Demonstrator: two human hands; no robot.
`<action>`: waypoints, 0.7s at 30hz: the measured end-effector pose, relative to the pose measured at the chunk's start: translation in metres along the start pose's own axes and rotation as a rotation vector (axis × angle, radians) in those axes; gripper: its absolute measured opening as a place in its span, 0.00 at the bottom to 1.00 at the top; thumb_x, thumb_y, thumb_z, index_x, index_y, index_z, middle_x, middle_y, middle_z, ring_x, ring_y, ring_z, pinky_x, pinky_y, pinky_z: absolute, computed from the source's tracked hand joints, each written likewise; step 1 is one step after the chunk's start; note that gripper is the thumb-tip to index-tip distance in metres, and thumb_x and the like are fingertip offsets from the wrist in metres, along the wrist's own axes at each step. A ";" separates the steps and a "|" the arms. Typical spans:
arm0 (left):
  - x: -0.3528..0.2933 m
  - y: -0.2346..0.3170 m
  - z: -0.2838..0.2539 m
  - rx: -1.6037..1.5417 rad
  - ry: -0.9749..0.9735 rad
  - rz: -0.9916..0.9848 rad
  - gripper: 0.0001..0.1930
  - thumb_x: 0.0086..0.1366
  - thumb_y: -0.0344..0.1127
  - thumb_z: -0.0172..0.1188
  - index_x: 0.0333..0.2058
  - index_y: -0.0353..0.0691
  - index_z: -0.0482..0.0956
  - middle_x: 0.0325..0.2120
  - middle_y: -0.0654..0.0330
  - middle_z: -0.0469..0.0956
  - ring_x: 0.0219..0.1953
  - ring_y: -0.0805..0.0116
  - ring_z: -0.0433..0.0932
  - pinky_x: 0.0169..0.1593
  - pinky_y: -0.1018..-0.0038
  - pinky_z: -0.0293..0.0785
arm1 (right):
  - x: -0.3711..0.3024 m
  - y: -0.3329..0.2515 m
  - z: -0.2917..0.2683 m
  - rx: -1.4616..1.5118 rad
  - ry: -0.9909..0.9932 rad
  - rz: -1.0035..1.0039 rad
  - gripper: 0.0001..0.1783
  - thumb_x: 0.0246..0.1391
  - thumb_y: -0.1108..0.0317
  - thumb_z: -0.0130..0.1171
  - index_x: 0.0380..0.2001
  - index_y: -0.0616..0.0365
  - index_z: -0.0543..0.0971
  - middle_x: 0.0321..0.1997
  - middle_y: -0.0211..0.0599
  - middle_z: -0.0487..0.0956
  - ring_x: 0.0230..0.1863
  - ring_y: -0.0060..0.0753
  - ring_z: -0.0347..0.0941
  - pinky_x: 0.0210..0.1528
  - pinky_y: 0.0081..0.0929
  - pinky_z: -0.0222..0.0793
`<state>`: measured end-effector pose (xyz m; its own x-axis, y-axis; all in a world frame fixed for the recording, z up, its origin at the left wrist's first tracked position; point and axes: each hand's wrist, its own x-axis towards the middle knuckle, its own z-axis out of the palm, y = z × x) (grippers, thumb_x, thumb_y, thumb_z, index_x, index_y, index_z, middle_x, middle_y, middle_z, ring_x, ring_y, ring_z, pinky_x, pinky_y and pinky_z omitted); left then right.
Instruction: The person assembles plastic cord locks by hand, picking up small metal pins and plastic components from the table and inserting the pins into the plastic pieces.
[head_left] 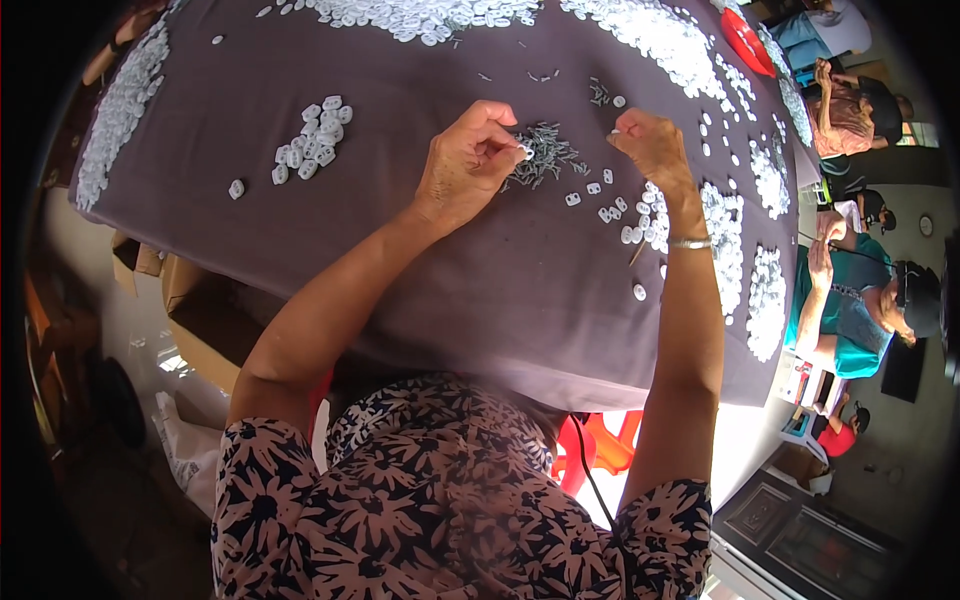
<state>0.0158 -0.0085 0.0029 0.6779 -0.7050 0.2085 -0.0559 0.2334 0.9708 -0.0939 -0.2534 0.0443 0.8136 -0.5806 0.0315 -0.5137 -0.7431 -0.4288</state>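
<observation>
Thumb and fingertips of my left hand (465,165) pinch a small white plastic piece (527,152). That hand is beside a loose heap of thin grey metal pins (548,158) on the dark tablecloth. Across the heap, my right hand (652,148) is closed with its fingertips together; whatever they hold is too small to make out. A few pins (599,92) and a white round piece lie just beyond it. Small white pieces with holes (594,188) are scattered near my right wrist, beside a cluster of rounded white pieces (652,222).
A separate group of white pieces (313,140) lies to the left. Large spreads of them (650,45) cover the far and right sides, near a red dish (748,43). Cardboard boxes (205,320) stand under the left edge. Other people (850,290) sit along the right.
</observation>
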 end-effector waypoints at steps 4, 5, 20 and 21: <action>0.001 -0.002 0.001 -0.019 0.006 0.052 0.13 0.58 0.23 0.61 0.42 0.38 0.72 0.26 0.66 0.75 0.28 0.84 0.73 0.33 0.84 0.71 | -0.019 0.008 0.008 -0.043 0.231 -0.318 0.08 0.45 0.69 0.65 0.30 0.57 0.79 0.23 0.32 0.77 0.26 0.28 0.73 0.32 0.24 0.70; 0.000 -0.001 -0.001 -0.016 0.005 0.051 0.13 0.58 0.23 0.61 0.41 0.38 0.72 0.26 0.67 0.75 0.28 0.84 0.73 0.33 0.84 0.71 | -0.027 0.001 0.006 -0.101 0.240 -0.299 0.08 0.45 0.70 0.64 0.31 0.56 0.79 0.23 0.34 0.76 0.25 0.30 0.73 0.32 0.25 0.69; 0.000 -0.004 -0.001 0.011 -0.027 0.083 0.14 0.60 0.22 0.60 0.44 0.38 0.70 0.27 0.68 0.76 0.28 0.86 0.71 0.27 0.86 0.69 | -0.038 -0.001 0.020 0.020 0.270 -0.166 0.07 0.46 0.70 0.63 0.29 0.62 0.78 0.25 0.39 0.78 0.24 0.33 0.76 0.30 0.26 0.71; 0.001 -0.005 -0.001 0.014 -0.025 0.097 0.14 0.60 0.22 0.60 0.44 0.38 0.70 0.27 0.68 0.76 0.27 0.86 0.71 0.27 0.86 0.69 | -0.037 0.000 0.022 -0.001 0.294 -0.127 0.07 0.46 0.70 0.63 0.29 0.61 0.79 0.25 0.40 0.78 0.24 0.33 0.75 0.30 0.26 0.71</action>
<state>0.0173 -0.0095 -0.0014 0.6504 -0.6962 0.3039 -0.1307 0.2916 0.9476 -0.1177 -0.2249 0.0234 0.7576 -0.5544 0.3446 -0.4137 -0.8161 -0.4035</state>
